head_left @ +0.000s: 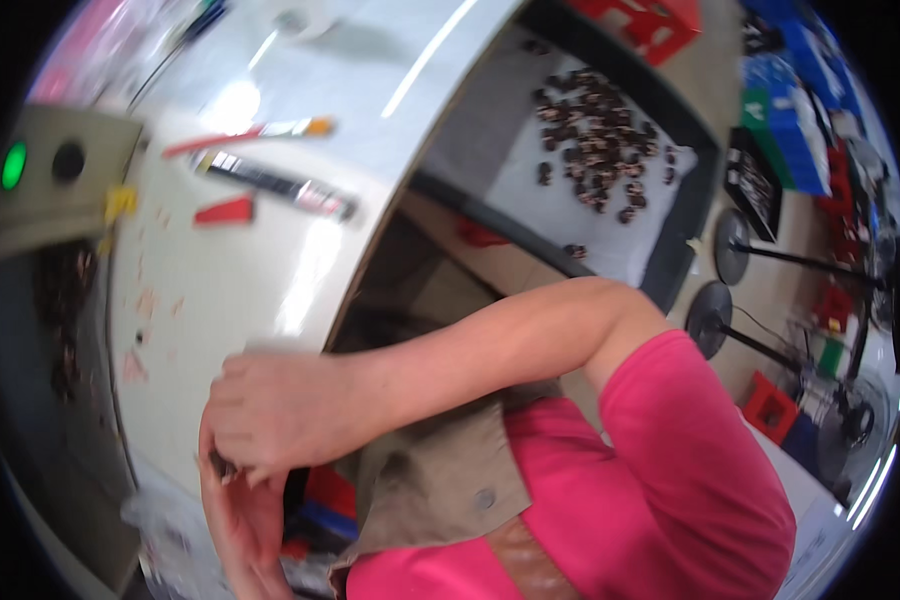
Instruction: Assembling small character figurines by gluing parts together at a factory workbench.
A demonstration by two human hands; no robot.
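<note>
My right hand [282, 410] reaches across from the right with its back up and its fingers bent down, over my left hand [242, 515]. The left hand comes up from the lower edge, its fingers curled and partly hidden beneath the right. Between the two hands a small dark piece [222, 465] shows, too little of it visible to name. Both hands are closed together around that spot, above the white table [250, 310] near its front edge. Beyond them lie a small red wedge-shaped piece [226, 211], a dark pen-like tube [275, 185] and a red-handled brush [255, 136].
A dark tray [685, 240] to the right holds a heap of small dark-and-copper parts [595, 135]. At the left stands a beige machine [60, 180] with a green light. Red crates [770, 408] and round-based stands [710, 310] occupy the floor at the right.
</note>
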